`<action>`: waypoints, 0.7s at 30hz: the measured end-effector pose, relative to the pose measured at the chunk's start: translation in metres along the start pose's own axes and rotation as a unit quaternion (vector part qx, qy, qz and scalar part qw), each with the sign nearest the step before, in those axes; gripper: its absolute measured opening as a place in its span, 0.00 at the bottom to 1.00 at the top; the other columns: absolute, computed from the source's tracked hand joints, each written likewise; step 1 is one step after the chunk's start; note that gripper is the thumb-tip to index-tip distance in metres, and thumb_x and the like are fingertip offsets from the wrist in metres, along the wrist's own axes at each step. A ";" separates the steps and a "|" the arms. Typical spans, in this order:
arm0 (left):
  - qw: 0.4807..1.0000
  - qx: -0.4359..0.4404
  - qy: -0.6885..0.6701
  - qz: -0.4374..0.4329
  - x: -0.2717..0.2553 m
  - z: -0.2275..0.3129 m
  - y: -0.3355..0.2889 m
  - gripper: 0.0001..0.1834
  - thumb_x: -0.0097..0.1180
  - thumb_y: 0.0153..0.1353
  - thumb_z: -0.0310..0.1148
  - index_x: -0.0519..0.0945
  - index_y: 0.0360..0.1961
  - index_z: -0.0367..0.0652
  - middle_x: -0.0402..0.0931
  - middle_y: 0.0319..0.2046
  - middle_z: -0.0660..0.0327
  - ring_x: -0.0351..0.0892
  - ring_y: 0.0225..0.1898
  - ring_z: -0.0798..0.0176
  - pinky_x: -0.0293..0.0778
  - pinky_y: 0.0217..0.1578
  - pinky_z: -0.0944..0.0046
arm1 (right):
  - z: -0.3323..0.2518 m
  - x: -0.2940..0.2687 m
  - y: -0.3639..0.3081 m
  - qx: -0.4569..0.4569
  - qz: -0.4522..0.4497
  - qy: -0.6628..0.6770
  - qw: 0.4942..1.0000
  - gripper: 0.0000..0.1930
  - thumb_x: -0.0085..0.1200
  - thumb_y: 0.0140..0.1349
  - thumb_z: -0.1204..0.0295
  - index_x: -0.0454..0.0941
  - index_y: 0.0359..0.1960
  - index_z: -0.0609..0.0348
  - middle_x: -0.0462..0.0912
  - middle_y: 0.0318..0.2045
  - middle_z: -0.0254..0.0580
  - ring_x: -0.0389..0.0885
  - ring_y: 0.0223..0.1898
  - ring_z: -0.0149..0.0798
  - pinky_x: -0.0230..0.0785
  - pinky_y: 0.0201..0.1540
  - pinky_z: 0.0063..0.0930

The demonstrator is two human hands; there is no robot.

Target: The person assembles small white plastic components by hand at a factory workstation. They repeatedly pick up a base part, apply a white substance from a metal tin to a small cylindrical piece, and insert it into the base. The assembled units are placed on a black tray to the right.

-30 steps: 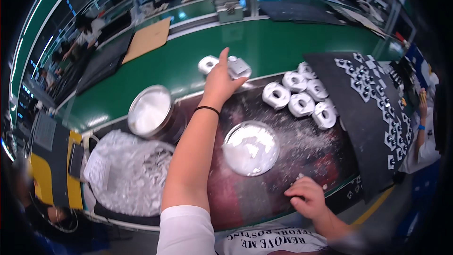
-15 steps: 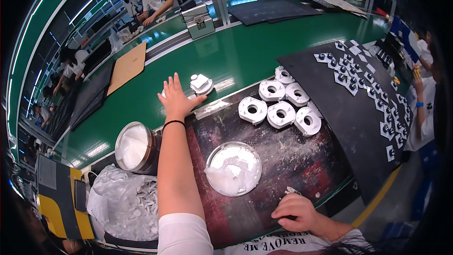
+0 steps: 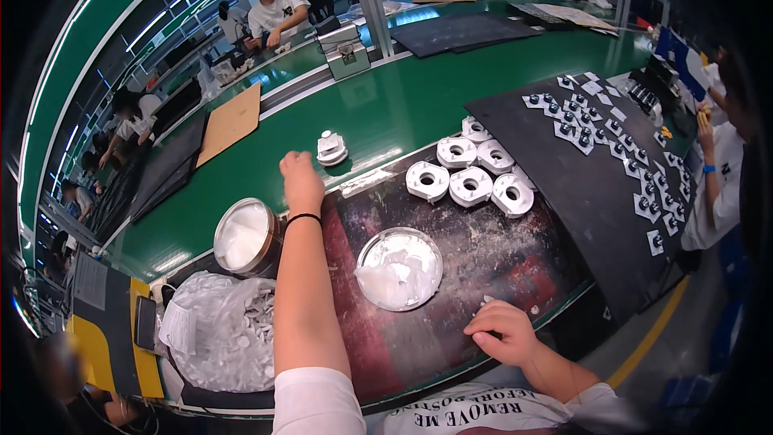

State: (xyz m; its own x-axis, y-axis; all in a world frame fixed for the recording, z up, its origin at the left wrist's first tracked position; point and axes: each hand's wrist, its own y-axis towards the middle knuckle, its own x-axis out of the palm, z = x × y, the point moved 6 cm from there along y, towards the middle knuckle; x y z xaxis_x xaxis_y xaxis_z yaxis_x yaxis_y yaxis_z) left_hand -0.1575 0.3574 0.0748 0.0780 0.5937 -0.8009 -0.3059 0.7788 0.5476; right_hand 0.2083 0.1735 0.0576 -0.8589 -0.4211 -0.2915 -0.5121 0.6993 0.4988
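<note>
My left hand (image 3: 303,180) reaches over the green belt with its fingers curled in; whatever they may hold is hidden. Just right of it, apart from the fingers, a white plastic part (image 3: 331,150) with a knob on top sits on the belt. My right hand (image 3: 506,333) hovers low by the bench's near edge, fingers bent together; a small pale bit shows at the fingertips, too small to name. Between my arms lies a round clear dish (image 3: 439,272) with white, grease-like paste (image 3: 392,280) in it. Several white ring-shaped housings (image 3: 469,186) are grouped at the bench's far right.
Left of my forearm stand a tub of white paste (image 3: 244,235) and a clear bag of small white parts (image 3: 217,330). A black board (image 3: 564,185) at right bears several white plates with black pieces. A metal box (image 3: 346,52) stands beyond the belt. Other people work nearby.
My left hand's spread fingers have curled in, and the hand has drawn back from the white part. My right hand stays nearly in place. The whole view has shifted slightly.
</note>
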 end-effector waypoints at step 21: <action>0.875 -0.115 -0.469 -0.042 -0.133 0.027 -0.328 0.28 0.66 0.45 0.23 0.68 0.48 0.39 0.51 0.60 0.55 0.60 0.60 0.54 0.67 0.56 0.54 | -0.074 -0.095 -0.044 -0.025 0.065 -0.207 0.976 0.04 0.57 0.52 0.75 0.80 0.29 0.59 0.81 0.30 0.40 0.77 0.32 0.41 0.69 0.38 0.33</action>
State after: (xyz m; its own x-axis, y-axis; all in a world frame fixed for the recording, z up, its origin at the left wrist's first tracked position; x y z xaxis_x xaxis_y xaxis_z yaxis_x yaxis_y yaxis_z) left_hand -0.0415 0.0280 0.0084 0.8202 0.5258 -0.2256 -0.4367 0.8301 0.3468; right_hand 0.3126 0.1397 0.1238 -0.8505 -0.0542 -0.5231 -0.4074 0.6970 0.5901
